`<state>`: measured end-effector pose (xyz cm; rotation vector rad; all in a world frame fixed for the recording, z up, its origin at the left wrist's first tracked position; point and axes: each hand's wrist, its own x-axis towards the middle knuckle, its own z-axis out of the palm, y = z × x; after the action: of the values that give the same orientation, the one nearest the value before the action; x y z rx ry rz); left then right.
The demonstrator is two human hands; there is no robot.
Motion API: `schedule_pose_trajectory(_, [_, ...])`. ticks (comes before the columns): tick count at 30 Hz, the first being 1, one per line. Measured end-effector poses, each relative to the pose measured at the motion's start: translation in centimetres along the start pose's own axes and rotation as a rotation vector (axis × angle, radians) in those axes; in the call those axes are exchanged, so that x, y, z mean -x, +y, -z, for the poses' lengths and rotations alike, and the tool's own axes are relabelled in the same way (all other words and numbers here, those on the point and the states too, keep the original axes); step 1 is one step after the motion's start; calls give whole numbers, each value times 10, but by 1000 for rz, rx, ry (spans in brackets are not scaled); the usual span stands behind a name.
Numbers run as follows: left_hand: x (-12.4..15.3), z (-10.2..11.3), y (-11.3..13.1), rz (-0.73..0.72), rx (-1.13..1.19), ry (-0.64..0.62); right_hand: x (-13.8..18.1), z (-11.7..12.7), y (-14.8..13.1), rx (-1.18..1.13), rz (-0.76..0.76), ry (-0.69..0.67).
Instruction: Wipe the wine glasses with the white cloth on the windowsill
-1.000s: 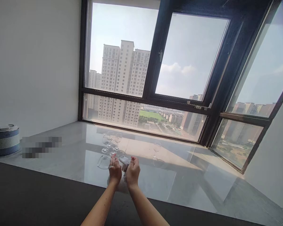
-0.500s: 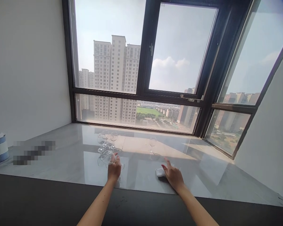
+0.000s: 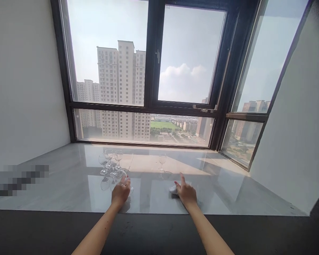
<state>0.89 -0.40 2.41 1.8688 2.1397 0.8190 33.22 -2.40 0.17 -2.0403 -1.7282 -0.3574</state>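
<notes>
My left hand is closed around a clear wine glass held just above the marble sill. My right hand rests on a small white cloth lying on the sill, its fingers partly spread over it. A cluster of several empty wine glasses stands just beyond my left hand. One more wine glass stands alone farther right, behind my right hand.
A large black-framed window runs along the back of the sill, with a side pane at the right. White walls close both ends. A dark ledge borders the sill's near edge. A blurred patch sits at the left.
My hands have parted: the right hand carried the cloth away to the right and set it on the sill, while the left kept the glass. The view has shifted rightward.
</notes>
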Motion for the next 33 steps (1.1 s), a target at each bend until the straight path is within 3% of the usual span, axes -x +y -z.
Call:
schedule_pose_trajectory(6, [-9, -15, 15, -29, -232, -96, -3, 0, 2, -66, -88, 6])
schedule_pose_trajectory(13, [-31, -38, 49, -27, -266, -128, -3, 0, 2, -86, -100, 12])
schedule_pose_trajectory(18, [-48, -71, 85, -125, -328, -66, -3, 4, 2, -96, -105, -14])
schedule_pose_trajectory(24, [-65, -111, 118, -179, -288, -228, -3, 8, 1, -105, -115, -25])
schedule_pose_trajectory(30, [-68, -126, 138, -374, -324, -242, -4, 8, 1, -94, -116, -37])
schedule_pose_trajectory(33, [-69, -130, 143, -385, -328, -213, -4, 7, 1, -76, -116, -36])
